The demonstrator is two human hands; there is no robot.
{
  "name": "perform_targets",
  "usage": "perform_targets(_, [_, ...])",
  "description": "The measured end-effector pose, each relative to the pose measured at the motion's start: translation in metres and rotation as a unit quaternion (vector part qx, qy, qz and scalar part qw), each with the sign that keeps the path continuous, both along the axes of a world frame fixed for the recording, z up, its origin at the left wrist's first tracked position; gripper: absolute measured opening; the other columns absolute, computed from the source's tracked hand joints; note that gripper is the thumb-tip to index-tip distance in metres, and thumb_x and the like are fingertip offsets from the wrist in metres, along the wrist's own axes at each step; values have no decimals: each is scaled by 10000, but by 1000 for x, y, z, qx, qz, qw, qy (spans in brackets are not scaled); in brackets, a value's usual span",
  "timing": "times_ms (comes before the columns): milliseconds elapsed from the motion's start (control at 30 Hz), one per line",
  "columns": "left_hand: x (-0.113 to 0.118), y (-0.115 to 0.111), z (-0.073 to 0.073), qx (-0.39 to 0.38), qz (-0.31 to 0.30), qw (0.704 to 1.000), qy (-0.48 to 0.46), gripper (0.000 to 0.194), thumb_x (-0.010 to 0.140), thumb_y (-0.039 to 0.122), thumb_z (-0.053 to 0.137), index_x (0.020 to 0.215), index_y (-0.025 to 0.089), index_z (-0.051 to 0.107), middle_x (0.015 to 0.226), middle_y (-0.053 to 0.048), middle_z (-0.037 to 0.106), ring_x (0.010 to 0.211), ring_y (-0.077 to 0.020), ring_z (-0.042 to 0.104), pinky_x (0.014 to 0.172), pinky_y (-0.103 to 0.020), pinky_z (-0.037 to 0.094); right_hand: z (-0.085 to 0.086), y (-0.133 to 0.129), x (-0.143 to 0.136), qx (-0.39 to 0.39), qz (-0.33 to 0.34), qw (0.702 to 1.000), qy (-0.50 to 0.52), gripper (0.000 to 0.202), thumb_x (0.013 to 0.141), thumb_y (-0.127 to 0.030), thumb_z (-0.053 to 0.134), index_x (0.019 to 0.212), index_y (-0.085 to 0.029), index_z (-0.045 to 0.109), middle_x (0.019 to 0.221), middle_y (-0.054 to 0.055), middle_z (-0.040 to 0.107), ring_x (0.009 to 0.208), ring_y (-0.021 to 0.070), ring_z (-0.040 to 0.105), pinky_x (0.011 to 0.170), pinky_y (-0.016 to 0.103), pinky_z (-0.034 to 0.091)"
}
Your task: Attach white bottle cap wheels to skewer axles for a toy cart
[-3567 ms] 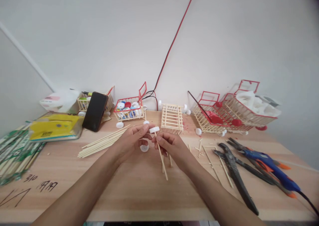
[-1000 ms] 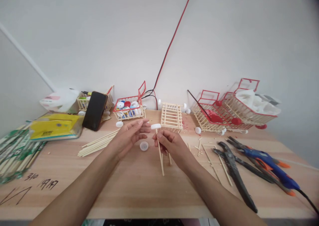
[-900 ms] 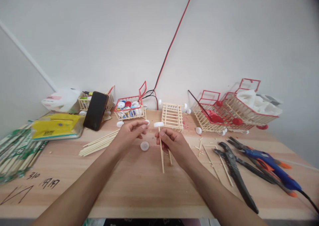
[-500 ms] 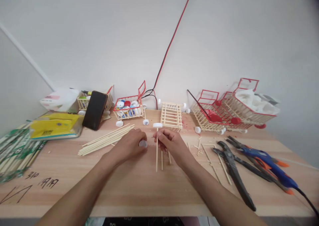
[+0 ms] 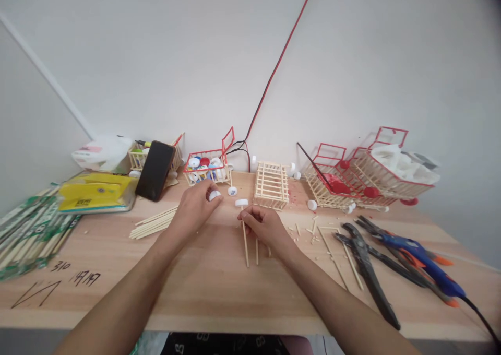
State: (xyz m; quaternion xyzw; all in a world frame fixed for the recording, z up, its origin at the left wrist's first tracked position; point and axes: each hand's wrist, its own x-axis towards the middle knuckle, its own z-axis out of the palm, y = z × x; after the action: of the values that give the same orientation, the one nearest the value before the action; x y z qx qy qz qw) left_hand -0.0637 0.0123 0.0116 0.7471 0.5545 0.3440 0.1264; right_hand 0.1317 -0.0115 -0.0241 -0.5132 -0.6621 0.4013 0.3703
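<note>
My left hand (image 5: 199, 204) is closed around a white bottle cap (image 5: 214, 194), just in front of the small cart full of caps (image 5: 207, 168). Between the thumb and fingers of my right hand (image 5: 263, 224) is a thin wooden stick (image 5: 245, 240), slightly tilted, with another white cap (image 5: 241, 202) on its top end. Two more stick ends show below that hand; whether it grips them is hidden. Behind it lies a slatted wooden frame (image 5: 271, 184) with white caps near its far corners. Several loose sticks (image 5: 154, 223) are partly covered by my left forearm.
At right lie black cutting pliers (image 5: 366, 271) and a blue glue gun (image 5: 420, 253), among stick offcuts. More stick carts (image 5: 329, 180) stand along the wall. A phone (image 5: 155, 171), a yellow pack (image 5: 97, 192) and green-wrapped stick bundles (image 5: 35, 229) occupy the left side.
My left hand has moved left and away from me with its cap, toward the cart of caps. The stick in my right hand leans a little more. The view has shifted slightly.
</note>
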Motion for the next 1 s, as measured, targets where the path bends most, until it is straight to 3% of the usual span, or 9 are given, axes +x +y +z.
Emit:
perform_targets(233, [-6, 7, 4, 17, 19, 989, -143, 216, 770, 302, 563, 920, 166, 639, 917, -57, 669, 784, -186, 593, 721, -295, 452, -4, 5, -6, 48, -18, 996, -78, 243, 823, -327, 528, 658, -188, 640, 569, -21, 585, 567, 123, 519, 549, 231, 361])
perform_targets(500, [-13, 18, -7, 31, 36, 985, -168, 243, 751, 339, 606, 911, 167, 669, 946, -67, 690, 802, -189, 611, 728, -298, 465, -5, 15, -6, 69, -1, 986, -150, 239, 811, -295, 542, 614, -189, 624, 563, -15, 589, 556, 129, 510, 556, 241, 342])
perform_targets(1000, [-7, 5, 10, 26, 52, 978, -200, 353, 743, 347, 628, 1027, 138, 653, 918, -66, 669, 738, -167, 583, 686, -279, 451, -1, 20, -14, 91, -1, 963, -255, 258, 806, -251, 523, 563, -176, 567, 564, 8, 585, 557, 129, 494, 543, 242, 291])
